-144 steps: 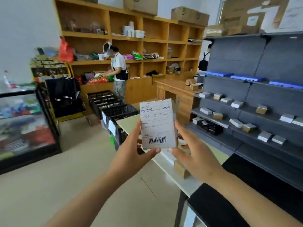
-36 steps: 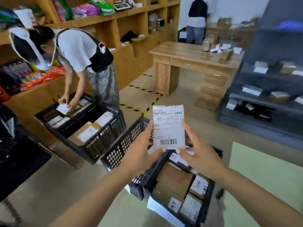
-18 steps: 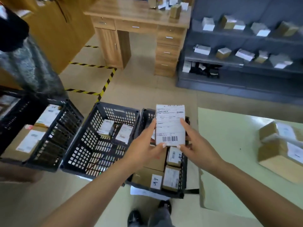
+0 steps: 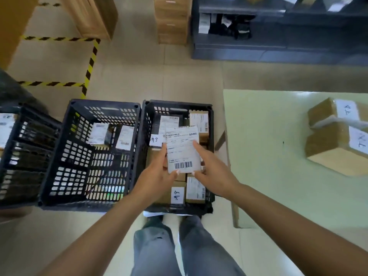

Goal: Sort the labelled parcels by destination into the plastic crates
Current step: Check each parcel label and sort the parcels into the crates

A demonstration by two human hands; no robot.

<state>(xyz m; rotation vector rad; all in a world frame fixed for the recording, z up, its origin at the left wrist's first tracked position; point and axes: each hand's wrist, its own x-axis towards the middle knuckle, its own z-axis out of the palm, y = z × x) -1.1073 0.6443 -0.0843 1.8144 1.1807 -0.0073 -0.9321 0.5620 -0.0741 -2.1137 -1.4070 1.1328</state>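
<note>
I hold a labelled parcel [image 4: 182, 149], white shipping label with a barcode facing up, low over the right black plastic crate [image 4: 210, 116]. My left hand [image 4: 157, 176] grips its left edge and my right hand [image 4: 211, 174] its right edge. That crate holds several brown labelled parcels [image 4: 196, 189], some with handwritten tags. The middle black crate [image 4: 65, 156] to its left holds two labelled parcels [image 4: 123, 137] at its far end. A third crate [image 4: 23, 152] shows at the left edge.
A pale green table [image 4: 278, 156] stands to the right with taped brown parcels [image 4: 336, 142] on it. Grey shelving [image 4: 278, 36] and a wooden desk [image 4: 171, 20] lie ahead. Yellow-black floor tape [image 4: 89, 64] marks the floor. My legs and shoes stand just behind the right crate.
My view swung from the room down onto the crates. Both hands lowered the parcel from chest height down into the mouth of the right crate.
</note>
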